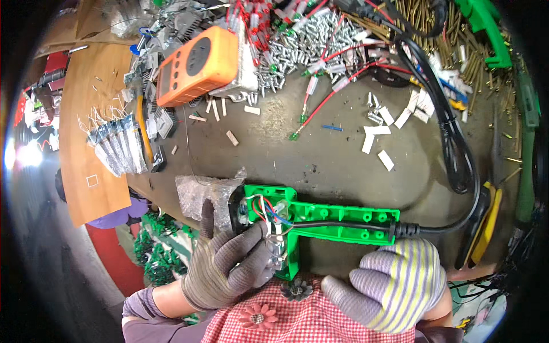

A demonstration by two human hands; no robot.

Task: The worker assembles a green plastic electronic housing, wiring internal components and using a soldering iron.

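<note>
A bright green plastic half-housing lies open before me, with a wide wired head and a long ribbed handle. Red, blue and white wires run in its head beside clear and metal parts. A black power cord lies along the handle and leaves at its right end. My left hand, in a striped work glove, closes over the head; its fingers press by the wires and hide parts beneath. My right hand, gloved too, rests just below the handle with thumb apart from loosely bent fingers and no object visible in it.
An orange device with a dial stands at back left. Behind are heaps of screws, red-wired indicator lights and brass rods. Bubble wrap lies beside the housing. Yellow-handled pliers lie at right.
</note>
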